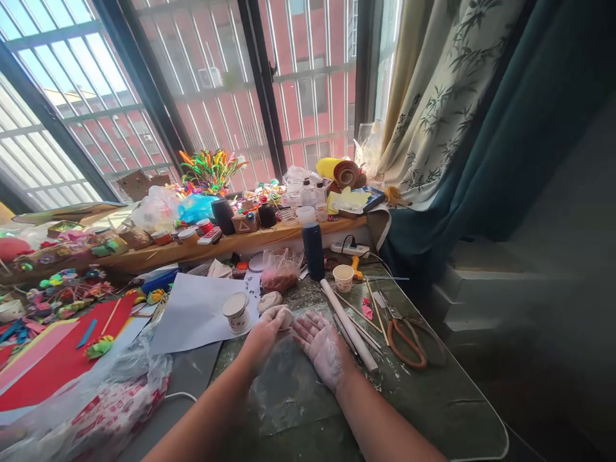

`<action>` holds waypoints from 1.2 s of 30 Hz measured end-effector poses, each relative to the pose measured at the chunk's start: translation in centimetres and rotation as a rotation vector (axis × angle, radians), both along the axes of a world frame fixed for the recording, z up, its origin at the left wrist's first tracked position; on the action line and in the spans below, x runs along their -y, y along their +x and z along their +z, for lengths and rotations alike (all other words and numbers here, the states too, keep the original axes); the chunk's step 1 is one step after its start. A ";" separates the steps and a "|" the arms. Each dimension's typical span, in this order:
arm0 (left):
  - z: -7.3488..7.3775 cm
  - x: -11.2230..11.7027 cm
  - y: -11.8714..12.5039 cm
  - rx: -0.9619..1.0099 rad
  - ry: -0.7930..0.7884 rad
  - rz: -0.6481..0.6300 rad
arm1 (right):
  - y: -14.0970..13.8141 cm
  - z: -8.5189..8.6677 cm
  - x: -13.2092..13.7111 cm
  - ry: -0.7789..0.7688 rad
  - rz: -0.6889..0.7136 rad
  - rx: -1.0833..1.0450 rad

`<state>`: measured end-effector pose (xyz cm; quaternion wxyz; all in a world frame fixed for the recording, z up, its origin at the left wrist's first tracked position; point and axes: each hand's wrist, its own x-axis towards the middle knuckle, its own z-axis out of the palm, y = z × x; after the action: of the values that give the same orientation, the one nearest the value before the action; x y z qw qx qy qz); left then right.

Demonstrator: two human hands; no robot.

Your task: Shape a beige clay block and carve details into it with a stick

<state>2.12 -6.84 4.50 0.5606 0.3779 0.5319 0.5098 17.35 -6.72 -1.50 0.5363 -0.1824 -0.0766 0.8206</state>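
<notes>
1. The paper cup [236, 312] stands just beside the left hand [262, 340]. A small push of the wrist can tip it onto the white paper [195, 311].
2. The left hand closes its fingers on the dough lump [279, 316], which lies on the table [433, 398] in front of the person. If the dough is sticky, it can tear.
3. The right hand [323, 346] lies palm up, fingers wide, holding nothing; it is dusty and can smear things.
4. The white rod [349, 325] lies just beside this hand and can roll toward the scissors [407, 340].
</notes>
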 end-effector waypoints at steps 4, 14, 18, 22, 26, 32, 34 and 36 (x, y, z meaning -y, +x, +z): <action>1.6 0.6 0.6 -0.611 0.244 -0.207 | 0.5 0.6 0.2 -0.018 -0.003 -0.025; -2.8 -0.5 -3.6 -0.715 0.293 0.007 | 3.1 1.5 2.1 0.084 -0.063 0.021; -3.8 -0.8 -4.5 -0.565 0.222 0.072 | 3.0 1.5 2.3 0.112 -0.042 0.102; -4.3 -1.6 -4.9 -0.506 0.192 0.075 | 2.9 1.2 2.1 0.099 -0.019 0.080; -4.8 -1.8 -5.1 -0.486 0.185 0.045 | 3.0 1.3 1.7 0.073 -0.091 0.004; -3.6 -0.6 -4.1 -0.817 0.388 -0.122 | 2.6 1.1 1.5 0.051 -0.027 0.041; -2.4 -0.4 -3.3 -0.884 0.518 -0.285 | 2.4 1.2 1.8 0.102 0.013 0.106; -1.1 -0.6 -2.5 -0.919 0.655 -0.479 | 2.2 1.5 2.1 0.181 0.087 0.147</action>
<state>-0.35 -6.26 3.36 0.2276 0.8209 0.4352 0.2913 19.57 -8.83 0.02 0.5072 -0.1895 -0.1972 0.8172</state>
